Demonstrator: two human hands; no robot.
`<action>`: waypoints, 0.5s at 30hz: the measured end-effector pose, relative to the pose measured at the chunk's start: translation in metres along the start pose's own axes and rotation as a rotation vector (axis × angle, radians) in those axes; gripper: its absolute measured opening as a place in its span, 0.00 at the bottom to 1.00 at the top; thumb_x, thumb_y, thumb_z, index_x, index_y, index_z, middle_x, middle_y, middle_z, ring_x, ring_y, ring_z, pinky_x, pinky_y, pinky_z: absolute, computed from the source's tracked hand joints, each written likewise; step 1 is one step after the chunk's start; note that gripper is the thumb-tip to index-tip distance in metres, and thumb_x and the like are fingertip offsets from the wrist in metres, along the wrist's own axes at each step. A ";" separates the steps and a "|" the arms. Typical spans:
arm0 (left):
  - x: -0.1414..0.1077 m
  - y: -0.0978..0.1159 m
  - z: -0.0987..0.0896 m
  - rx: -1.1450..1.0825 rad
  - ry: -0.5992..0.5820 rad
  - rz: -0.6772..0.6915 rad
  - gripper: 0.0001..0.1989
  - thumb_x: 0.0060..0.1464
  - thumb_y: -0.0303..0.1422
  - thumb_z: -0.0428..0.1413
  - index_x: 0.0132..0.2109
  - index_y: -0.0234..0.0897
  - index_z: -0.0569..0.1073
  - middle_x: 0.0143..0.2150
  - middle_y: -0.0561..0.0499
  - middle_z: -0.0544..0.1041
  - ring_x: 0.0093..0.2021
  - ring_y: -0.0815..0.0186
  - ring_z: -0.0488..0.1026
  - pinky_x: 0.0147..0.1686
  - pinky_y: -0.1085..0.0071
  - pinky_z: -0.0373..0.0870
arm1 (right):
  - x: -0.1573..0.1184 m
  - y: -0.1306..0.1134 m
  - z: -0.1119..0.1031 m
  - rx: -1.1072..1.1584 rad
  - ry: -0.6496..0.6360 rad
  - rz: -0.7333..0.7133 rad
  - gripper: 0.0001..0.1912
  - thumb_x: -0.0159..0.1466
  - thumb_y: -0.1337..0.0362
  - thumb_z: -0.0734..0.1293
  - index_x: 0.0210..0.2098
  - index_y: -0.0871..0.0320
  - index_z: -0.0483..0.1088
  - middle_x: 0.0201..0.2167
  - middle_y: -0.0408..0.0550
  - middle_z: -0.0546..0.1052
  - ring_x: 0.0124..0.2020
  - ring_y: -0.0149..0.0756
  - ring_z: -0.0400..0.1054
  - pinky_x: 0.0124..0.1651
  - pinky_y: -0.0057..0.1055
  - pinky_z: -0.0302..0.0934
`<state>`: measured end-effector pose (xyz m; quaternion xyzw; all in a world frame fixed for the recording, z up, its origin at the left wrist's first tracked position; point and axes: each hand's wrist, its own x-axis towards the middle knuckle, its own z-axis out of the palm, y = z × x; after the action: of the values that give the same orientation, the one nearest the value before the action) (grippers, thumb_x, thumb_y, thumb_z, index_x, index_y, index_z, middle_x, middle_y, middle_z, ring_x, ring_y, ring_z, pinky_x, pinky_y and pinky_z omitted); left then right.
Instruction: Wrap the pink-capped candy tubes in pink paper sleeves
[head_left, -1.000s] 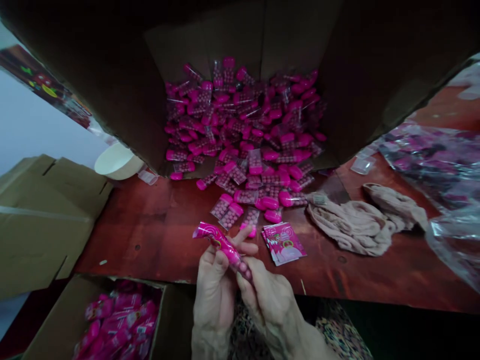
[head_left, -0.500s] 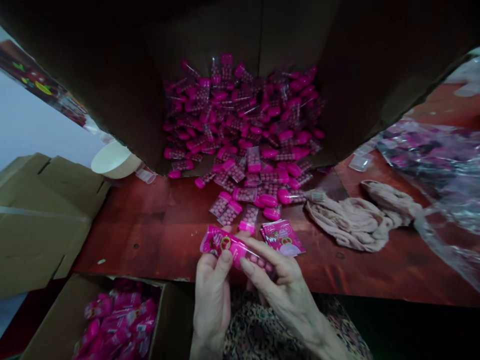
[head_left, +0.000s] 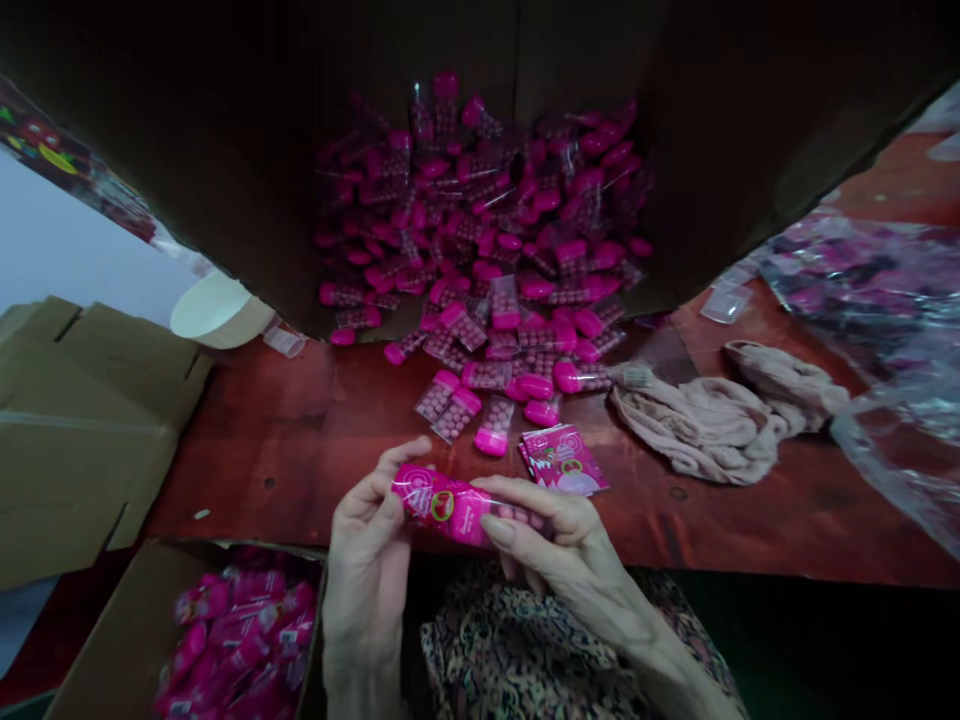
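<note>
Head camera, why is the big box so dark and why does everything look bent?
In the head view, the box sits in deep shadow, so its walls look nearly black; the pink packets inside look dim; the picture looks stretched near its edges; and the plastic bag shows glare at right.

The left hand [head_left: 365,560] and right hand [head_left: 561,548] are bare, with creased skin over the knuckles and short fingernails. Below the hands, a garment [head_left: 510,640] of dark fabric with a dense tan mottled print covers the lap. Forearms are uncovered.
</note>
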<state>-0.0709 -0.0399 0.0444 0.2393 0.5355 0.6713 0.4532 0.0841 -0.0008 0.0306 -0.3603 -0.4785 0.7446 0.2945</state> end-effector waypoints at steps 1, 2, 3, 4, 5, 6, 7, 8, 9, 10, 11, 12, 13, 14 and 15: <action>0.000 -0.001 0.000 -0.110 -0.054 -0.112 0.07 0.48 0.37 0.60 0.32 0.38 0.79 0.49 0.45 0.76 0.49 0.57 0.71 0.50 0.59 0.66 | 0.001 0.000 -0.001 0.060 -0.035 0.045 0.19 0.61 0.56 0.66 0.48 0.57 0.71 0.16 0.37 0.66 0.14 0.20 0.51 0.15 0.18 0.45; 0.000 -0.002 0.001 -0.199 -0.088 -0.194 0.09 0.47 0.38 0.61 0.33 0.39 0.79 0.49 0.44 0.76 0.48 0.56 0.72 0.48 0.59 0.67 | 0.002 0.000 -0.002 0.111 -0.065 0.081 0.20 0.60 0.55 0.66 0.49 0.59 0.71 0.15 0.36 0.66 0.12 0.20 0.50 0.14 0.17 0.43; -0.001 -0.003 0.003 -0.264 -0.103 -0.238 0.10 0.46 0.39 0.61 0.34 0.39 0.79 0.48 0.44 0.76 0.49 0.56 0.72 0.48 0.59 0.68 | 0.002 -0.001 -0.003 0.147 -0.083 0.104 0.21 0.60 0.54 0.66 0.49 0.60 0.70 0.14 0.36 0.67 0.12 0.20 0.50 0.13 0.17 0.42; -0.001 -0.004 0.005 -0.307 -0.105 -0.249 0.10 0.46 0.39 0.61 0.34 0.40 0.80 0.48 0.45 0.77 0.50 0.56 0.71 0.49 0.60 0.68 | 0.003 -0.001 -0.003 0.170 -0.093 0.112 0.22 0.59 0.54 0.66 0.48 0.61 0.70 0.14 0.37 0.67 0.11 0.19 0.49 0.13 0.17 0.42; 0.000 -0.005 0.007 -0.325 -0.099 -0.231 0.10 0.46 0.39 0.61 0.34 0.40 0.80 0.47 0.45 0.77 0.50 0.56 0.71 0.49 0.60 0.67 | 0.004 -0.001 -0.004 0.176 -0.095 0.113 0.22 0.59 0.53 0.66 0.48 0.61 0.71 0.13 0.37 0.67 0.11 0.19 0.50 0.13 0.17 0.42; 0.000 -0.006 0.009 -0.318 -0.083 -0.189 0.09 0.47 0.39 0.61 0.34 0.39 0.79 0.47 0.45 0.77 0.50 0.56 0.72 0.50 0.60 0.67 | 0.005 -0.002 -0.005 0.167 -0.086 0.108 0.22 0.59 0.54 0.66 0.48 0.61 0.71 0.14 0.37 0.67 0.11 0.19 0.50 0.13 0.17 0.42; 0.001 -0.007 0.010 -0.292 -0.053 -0.133 0.09 0.48 0.38 0.60 0.33 0.39 0.79 0.47 0.45 0.77 0.49 0.57 0.72 0.49 0.60 0.67 | 0.005 -0.002 -0.005 0.149 -0.069 0.097 0.22 0.59 0.54 0.66 0.48 0.61 0.71 0.14 0.37 0.67 0.11 0.19 0.50 0.13 0.17 0.42; 0.001 -0.007 0.011 -0.259 -0.008 -0.072 0.08 0.48 0.38 0.60 0.33 0.38 0.78 0.48 0.45 0.77 0.47 0.58 0.73 0.49 0.61 0.67 | 0.005 -0.002 -0.006 0.121 -0.049 0.078 0.21 0.60 0.54 0.66 0.48 0.61 0.71 0.14 0.37 0.67 0.12 0.19 0.50 0.13 0.17 0.43; 0.002 -0.008 0.012 -0.229 0.039 -0.017 0.08 0.47 0.38 0.61 0.33 0.38 0.77 0.48 0.45 0.76 0.46 0.60 0.73 0.48 0.63 0.67 | 0.004 -0.002 -0.007 0.083 -0.029 0.053 0.21 0.60 0.54 0.66 0.48 0.60 0.70 0.15 0.37 0.66 0.12 0.20 0.50 0.14 0.18 0.44; 0.002 -0.009 0.012 -0.207 0.078 0.011 0.10 0.45 0.39 0.62 0.34 0.38 0.77 0.48 0.46 0.76 0.46 0.61 0.73 0.48 0.65 0.67 | 0.003 -0.002 -0.008 0.035 -0.007 0.021 0.20 0.61 0.55 0.65 0.49 0.59 0.70 0.16 0.37 0.66 0.13 0.21 0.52 0.15 0.18 0.46; 0.001 -0.011 0.012 -0.197 0.099 0.003 0.14 0.42 0.40 0.64 0.36 0.38 0.77 0.47 0.46 0.77 0.45 0.61 0.73 0.47 0.67 0.67 | 0.002 -0.001 -0.010 -0.024 0.016 -0.019 0.20 0.62 0.55 0.64 0.50 0.58 0.69 0.18 0.37 0.67 0.14 0.22 0.54 0.16 0.19 0.49; 0.000 -0.013 0.013 -0.202 0.102 -0.039 0.18 0.39 0.41 0.65 0.39 0.38 0.76 0.46 0.46 0.77 0.45 0.61 0.73 0.47 0.67 0.67 | 0.001 -0.001 -0.011 -0.097 0.040 -0.061 0.20 0.63 0.55 0.64 0.52 0.56 0.68 0.20 0.39 0.69 0.17 0.24 0.58 0.18 0.20 0.53; -0.002 -0.016 0.014 -0.217 0.095 -0.102 0.22 0.37 0.42 0.66 0.41 0.37 0.76 0.43 0.46 0.78 0.44 0.60 0.74 0.47 0.66 0.67 | 0.000 0.000 -0.011 -0.184 0.067 -0.100 0.20 0.63 0.56 0.64 0.53 0.55 0.67 0.25 0.41 0.72 0.21 0.26 0.63 0.21 0.22 0.58; -0.005 -0.018 0.015 -0.232 0.089 -0.175 0.23 0.36 0.42 0.67 0.40 0.36 0.77 0.40 0.46 0.79 0.42 0.60 0.75 0.47 0.64 0.68 | -0.002 0.002 -0.012 -0.277 0.093 -0.133 0.21 0.63 0.56 0.64 0.55 0.53 0.65 0.31 0.44 0.74 0.27 0.29 0.67 0.27 0.24 0.63; -0.007 -0.021 0.017 -0.245 0.093 -0.244 0.21 0.35 0.41 0.67 0.38 0.36 0.77 0.36 0.46 0.80 0.38 0.60 0.76 0.47 0.62 0.68 | -0.003 0.003 -0.012 -0.367 0.110 -0.160 0.22 0.63 0.56 0.64 0.56 0.52 0.63 0.37 0.46 0.75 0.34 0.33 0.69 0.33 0.28 0.66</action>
<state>-0.0464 -0.0367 0.0315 0.0840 0.4952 0.6819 0.5317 0.0955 0.0023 0.0252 -0.4087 -0.6163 0.5986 0.3079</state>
